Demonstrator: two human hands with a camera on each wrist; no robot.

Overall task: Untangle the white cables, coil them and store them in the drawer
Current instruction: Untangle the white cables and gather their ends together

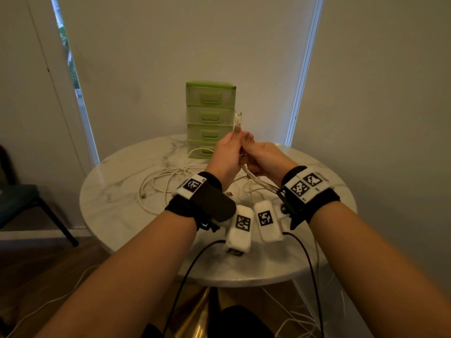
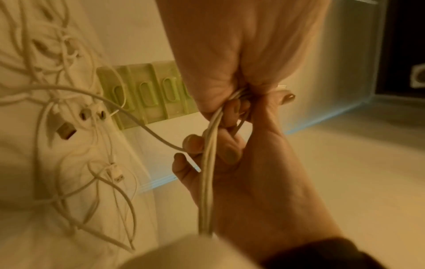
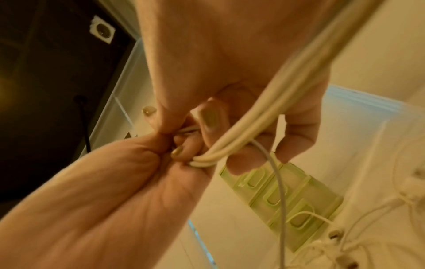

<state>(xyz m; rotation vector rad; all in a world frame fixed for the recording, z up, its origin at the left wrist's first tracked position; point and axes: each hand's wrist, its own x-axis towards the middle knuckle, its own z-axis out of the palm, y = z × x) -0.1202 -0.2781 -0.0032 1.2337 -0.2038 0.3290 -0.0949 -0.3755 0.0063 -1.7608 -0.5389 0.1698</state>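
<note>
Both hands meet above the table in front of the green drawer unit. My left hand and right hand both grip a bundle of several white cable strands. Its plug ends stick up above my fingers. In the right wrist view the bundle bends round the right hand's fingers, and the left hand pinches it at the bend. The left wrist view shows the strands lying in the right hand's palm. All drawers look closed.
A loose tangle of white cables with plugs lies on the round marble table, left of my hands. One thin cable hangs from the bundle. A dark chair stands at the left. More cables lie on the floor.
</note>
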